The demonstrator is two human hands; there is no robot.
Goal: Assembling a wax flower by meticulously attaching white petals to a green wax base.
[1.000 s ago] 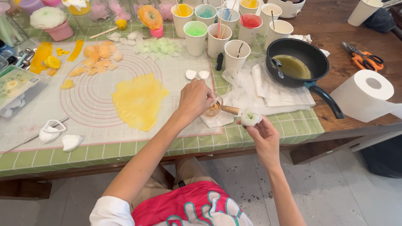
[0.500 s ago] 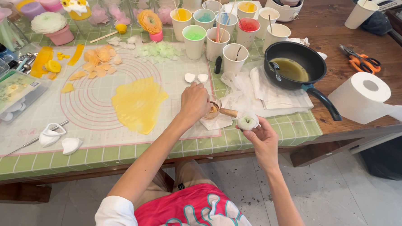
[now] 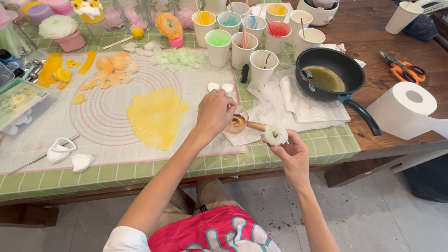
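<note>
**Two hands at a wax-flower craft table**

The right hand [image 3: 291, 151] is raised at the near table edge, its fingers [image 3: 280, 144] pinching a small white wax flower [image 3: 275, 135] from below. The flower sits upright on the fingertips, just in front of the green checked tablecloth [image 3: 305, 147].

The left hand [image 3: 214, 111] reaches forward over the table, fingers curled together and pointing down at a small glass dish [image 3: 238, 122] of amber liquid. Whether they pinch anything cannot be told. The dish has a wooden handle [image 3: 256, 126] sticking out to the right and rests on crumpled white paper [image 3: 293, 105].

Just beyond the left hand lie two small white petal pieces [image 3: 220, 87]. To its left, a flat yellow wax sheet [image 3: 155, 116] is spread on a pale silicone mat [image 3: 104, 141] printed with pink circles. Orange and yellow petals [image 3: 112, 75] lie at the mat's far edge, with pale green ones [image 3: 178, 57] beside them.

To the right, a black frying pan [image 3: 330, 76] holds yellowish liquid and a spoon. Behind it and the mat stand paper cups [image 3: 218, 45] of coloured wax: green, yellow, blue and red. A toilet paper roll [image 3: 404, 105] sits on the bare wooden table [image 3: 432, 51] at the right, with orange-handled scissors [image 3: 403, 69] behind it. Finished flower candles [image 3: 58, 30] line the far left.
</note>
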